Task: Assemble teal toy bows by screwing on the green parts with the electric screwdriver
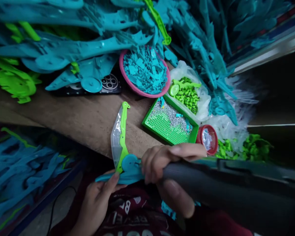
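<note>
Near my body, my left hand (100,193) pinches the left end of a long blue plastic part (131,177) between thumb and fingers. A curved blade-shaped piece (119,137), clear with a bright green spine, runs up from this part and lies partly over the table. My right hand (162,164) is wrapped around the front of a dark grey, cylinder-shaped electric screwdriver (211,182), which stretches away to the right. Its tip is hidden by the fingers, close to the blue part's right end.
A green tray (159,129) holds many small screws. Behind it stand a pink basin (123,70) of small blue pieces and a plastic bag (205,101) of green pieces. A red basket (212,150) is beside the tray. Blue shells (88,49) are heaped at the back.
</note>
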A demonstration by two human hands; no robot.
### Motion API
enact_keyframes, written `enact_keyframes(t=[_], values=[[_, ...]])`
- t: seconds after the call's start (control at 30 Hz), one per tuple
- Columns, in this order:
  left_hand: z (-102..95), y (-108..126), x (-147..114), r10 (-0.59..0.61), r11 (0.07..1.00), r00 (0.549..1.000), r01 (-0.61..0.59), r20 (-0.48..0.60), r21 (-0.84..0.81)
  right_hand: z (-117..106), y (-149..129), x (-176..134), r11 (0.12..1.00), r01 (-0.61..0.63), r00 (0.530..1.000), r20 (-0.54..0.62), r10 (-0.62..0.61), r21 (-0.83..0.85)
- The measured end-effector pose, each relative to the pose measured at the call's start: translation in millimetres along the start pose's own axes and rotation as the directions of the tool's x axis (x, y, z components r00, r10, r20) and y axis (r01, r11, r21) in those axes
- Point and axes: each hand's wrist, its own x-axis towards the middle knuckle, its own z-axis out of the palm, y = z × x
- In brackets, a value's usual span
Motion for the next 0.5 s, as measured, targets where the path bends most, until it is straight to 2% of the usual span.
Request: enact_keyframes(t=[0.07, 0.13, 0.27, 0.33, 0.4, 0.5], values=[[0.4, 2, 0, 0.002, 1.0, 0.996, -0.001, 0.09, -0.007, 17, 14, -7, 0.986, 0.14, 0.988, -0.083, -0.132, 0.088], [0.7, 4, 0, 0.009, 1.0, 0.991, -0.01, 0.132, 0.004, 26, 30, -8, 0.971, 0.207, 0.975, -0.107, -0.195, 0.116], [1.6, 9, 0, 0.028, 1.0, 0.99, -0.029, 0.137, 0.002, 31, 44, -11, 0.981, 0.17, 0.985, -0.042, -0.166, 0.099], [2.0, 10, -1, 0.024, 1.0, 0.989, -0.023, 0.148, -0.002, 30, 42, -13, 0.976, 0.194, 0.977, -0.104, -0.185, 0.094], [2.2, 11, -1, 0.015, 1.0, 0.988, -0.017, 0.151, 0.012, 29, 38, -13, 0.978, 0.196, 0.976, -0.11, -0.188, 0.072], [1.8, 12, -2, 0.014, 0.999, 0.99, -0.021, 0.142, 0.043, 27, 31, -11, 0.985, 0.17, 0.985, -0.004, -0.17, 0.028]])
